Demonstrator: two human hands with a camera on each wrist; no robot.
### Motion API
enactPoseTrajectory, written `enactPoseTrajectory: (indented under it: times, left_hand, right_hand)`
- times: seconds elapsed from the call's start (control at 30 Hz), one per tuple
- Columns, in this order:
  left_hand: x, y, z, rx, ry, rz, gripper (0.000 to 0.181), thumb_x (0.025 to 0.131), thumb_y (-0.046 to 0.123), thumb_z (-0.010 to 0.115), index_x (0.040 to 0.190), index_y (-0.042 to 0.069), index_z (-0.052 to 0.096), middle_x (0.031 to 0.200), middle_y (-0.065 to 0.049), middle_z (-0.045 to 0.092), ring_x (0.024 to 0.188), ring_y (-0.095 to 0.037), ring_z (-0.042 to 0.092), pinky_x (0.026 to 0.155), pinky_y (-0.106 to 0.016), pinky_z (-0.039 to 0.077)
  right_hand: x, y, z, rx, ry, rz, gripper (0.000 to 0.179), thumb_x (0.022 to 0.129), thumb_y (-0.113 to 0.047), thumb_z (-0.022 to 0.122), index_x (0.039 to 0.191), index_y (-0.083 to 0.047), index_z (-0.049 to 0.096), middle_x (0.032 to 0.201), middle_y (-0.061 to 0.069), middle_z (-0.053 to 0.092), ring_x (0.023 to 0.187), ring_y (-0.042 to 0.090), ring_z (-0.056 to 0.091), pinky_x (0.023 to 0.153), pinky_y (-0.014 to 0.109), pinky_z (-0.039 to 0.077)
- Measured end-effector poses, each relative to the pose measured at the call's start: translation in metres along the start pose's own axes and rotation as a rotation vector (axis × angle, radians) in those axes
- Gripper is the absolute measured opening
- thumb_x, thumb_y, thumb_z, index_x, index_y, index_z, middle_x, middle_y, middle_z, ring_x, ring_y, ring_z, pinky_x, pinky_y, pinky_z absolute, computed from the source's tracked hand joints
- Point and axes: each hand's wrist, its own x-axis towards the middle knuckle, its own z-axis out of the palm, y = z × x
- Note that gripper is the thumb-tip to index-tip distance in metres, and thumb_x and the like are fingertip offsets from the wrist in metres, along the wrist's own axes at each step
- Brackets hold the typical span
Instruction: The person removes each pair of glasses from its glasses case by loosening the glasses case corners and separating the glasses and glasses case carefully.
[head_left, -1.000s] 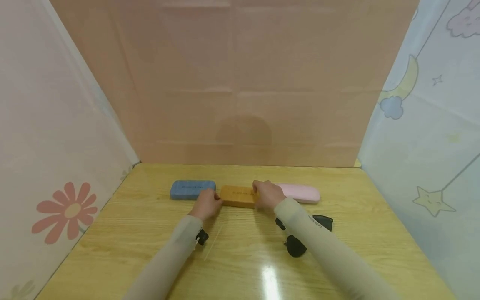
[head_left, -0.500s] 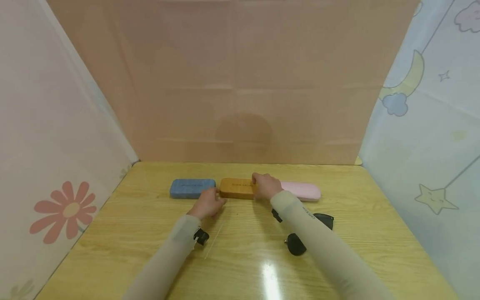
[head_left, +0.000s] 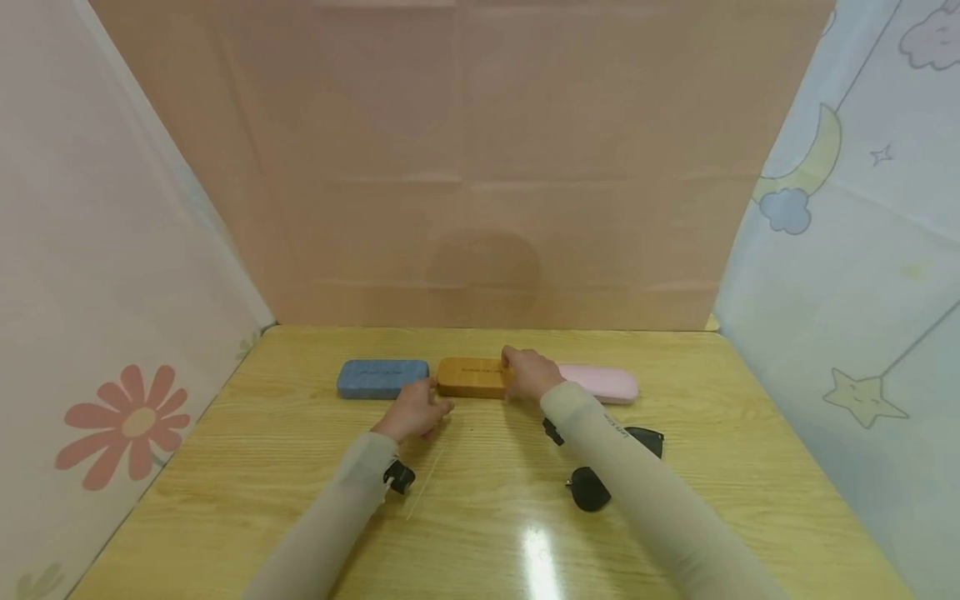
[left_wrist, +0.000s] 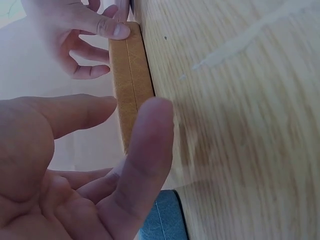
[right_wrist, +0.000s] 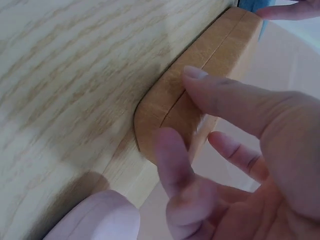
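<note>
An orange-brown glasses case [head_left: 471,377] lies on the table between a blue case [head_left: 382,379] and a pink case [head_left: 600,382]. My right hand [head_left: 531,374] holds its right end. In the right wrist view the thumb [right_wrist: 200,82] rests on the case's front side, and the index finger [right_wrist: 172,150] bends at its rounded end. My left hand [head_left: 412,412] is at the left end, fingers spread. In the left wrist view its thumb and fingers stand apart, with one fingertip [left_wrist: 111,105] right at the case's edge.
Black sunglasses [head_left: 588,489] lie on the table, partly hidden under my right sleeve [head_left: 637,467]. A pinkish-brown sheet [head_left: 480,167] closes off the back. Patterned cloth [head_left: 862,275] hangs along the right side, and cloth with a flower [head_left: 138,421] on the left.
The orange-brown case has shifted away from me, level with the other two. My left hand has let go of its left end and loosened. My right hand has stayed on the right end.
</note>
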Motion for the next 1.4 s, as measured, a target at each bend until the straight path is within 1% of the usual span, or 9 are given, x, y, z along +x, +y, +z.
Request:
enactPoseTrajectory:
  times: [0.17,0.27,0.37,0.47,0.6,0.8,0.93,1.13,1.4]
  left_hand:
    - [-0.002,-0.004,0.001,0.0,-0.007,0.002,0.073,0.1,0.025,0.062,0.155,-0.004,0.024,0.072,-0.015,0.067,0.052,-0.025,0.062,0.066,-0.034,0.054]
    - [-0.004,-0.006,0.002,0.002,-0.007,0.0,0.073,0.1,0.026,0.063,0.155,-0.003,0.025,0.076,-0.012,0.067,0.052,-0.024,0.061,0.064,-0.034,0.052]
    - [-0.008,-0.006,0.001,-0.018,-0.016,-0.003,0.073,0.099,0.025,0.064,0.155,-0.003,0.026,0.077,-0.012,0.067,0.05,-0.022,0.057,0.058,-0.033,0.049]
    - [-0.012,-0.007,0.0,-0.024,-0.034,0.011,0.068,0.099,0.024,0.064,0.153,-0.004,0.031,0.074,-0.014,0.067,0.046,-0.019,0.051,0.055,-0.031,0.045]
    - [-0.018,-0.012,-0.002,0.006,-0.045,0.053,0.052,0.099,0.022,0.064,0.142,-0.003,0.048,0.073,-0.012,0.066,0.046,-0.017,0.05,0.056,-0.03,0.045]
    - [-0.029,-0.022,-0.004,0.007,-0.055,0.085,0.036,0.097,0.02,0.067,0.123,-0.003,0.062,0.084,-0.008,0.067,0.059,-0.02,0.06,0.058,-0.031,0.05]
    - [-0.031,-0.027,-0.003,-0.014,-0.056,0.1,0.034,0.097,0.019,0.067,0.122,-0.003,0.063,0.087,-0.007,0.066,0.065,-0.02,0.062,0.056,-0.03,0.051]
    - [-0.031,-0.026,0.002,-0.038,-0.068,0.118,0.034,0.097,0.021,0.067,0.122,-0.001,0.064,0.09,-0.006,0.065,0.069,-0.02,0.063,0.058,-0.032,0.053]
    - [-0.028,-0.025,0.003,-0.017,-0.071,0.151,0.031,0.097,0.02,0.066,0.12,-0.001,0.065,0.088,-0.005,0.066,0.069,-0.019,0.064,0.059,-0.031,0.053]
  right_hand:
    - [-0.012,0.006,-0.01,0.014,-0.006,-0.024,0.061,0.082,-0.018,0.083,0.136,-0.008,0.054,0.132,0.016,0.061,0.118,0.034,0.058,0.092,0.05,0.051]
    - [-0.024,0.015,-0.02,0.018,0.004,-0.032,0.063,0.085,-0.016,0.078,0.141,-0.006,0.052,0.139,0.019,0.056,0.124,0.037,0.054,0.095,0.053,0.049]
    - [-0.037,0.029,-0.031,0.001,0.027,-0.048,0.055,0.087,-0.012,0.07,0.139,-0.004,0.054,0.138,0.021,0.056,0.122,0.038,0.055,0.09,0.053,0.049]
    - [-0.047,0.047,-0.04,-0.047,0.061,-0.041,0.052,0.087,-0.016,0.068,0.136,-0.003,0.057,0.135,0.022,0.058,0.12,0.039,0.056,0.089,0.054,0.049]
    - [-0.055,0.074,-0.047,-0.103,0.091,-0.015,0.061,0.082,-0.025,0.078,0.134,0.0,0.059,0.128,0.024,0.062,0.117,0.041,0.058,0.091,0.057,0.049]
    - [-0.06,0.105,-0.044,-0.14,0.055,0.002,0.067,0.071,-0.015,0.085,0.129,0.005,0.06,0.12,0.024,0.065,0.107,0.038,0.062,0.091,0.054,0.05]
    - [-0.058,0.115,-0.041,-0.126,0.044,0.026,0.061,0.064,-0.009,0.084,0.121,0.004,0.064,0.11,0.019,0.066,0.095,0.031,0.061,0.082,0.049,0.051]
    - [-0.054,0.123,-0.039,-0.135,0.046,0.071,0.052,0.064,-0.014,0.084,0.111,0.001,0.067,0.1,0.012,0.067,0.084,0.025,0.057,0.071,0.043,0.049]
    - [-0.052,0.124,-0.039,-0.12,0.042,0.109,0.063,0.065,-0.022,0.085,0.119,0.004,0.064,0.107,0.015,0.067,0.087,0.027,0.058,0.073,0.046,0.05]
